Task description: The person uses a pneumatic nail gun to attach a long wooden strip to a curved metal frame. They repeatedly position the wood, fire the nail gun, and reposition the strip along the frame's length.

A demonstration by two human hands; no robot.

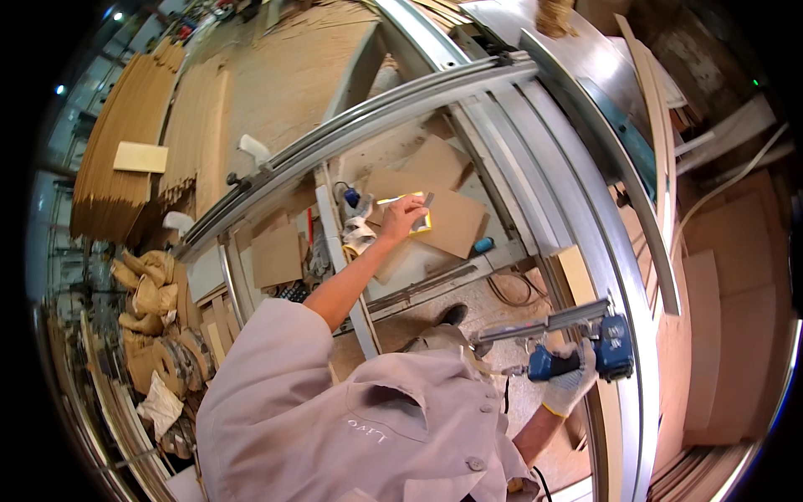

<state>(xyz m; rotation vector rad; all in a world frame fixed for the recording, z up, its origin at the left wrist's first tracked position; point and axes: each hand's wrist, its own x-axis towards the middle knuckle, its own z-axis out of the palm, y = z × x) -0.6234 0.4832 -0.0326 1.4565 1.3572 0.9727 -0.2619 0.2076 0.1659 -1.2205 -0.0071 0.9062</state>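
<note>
This is looking like a woodworking workshop. Thin wooden boards (125, 134) are standing stacked by the dozen at 10 o'clock, and a dusty floor (284, 92) is stretching out at 11. Long wooden strips (648, 105) are lying at 2 o'clock, while large brown panels (732, 335) are filling the side between 3 and 4. A heavy metal frame with rails (548, 159) is running through the middle and down the right. A blue handheld power tool (615, 345) is showing at 4 o'clock; brown bundles (159, 297) are piling up between 8 and 9.
</note>
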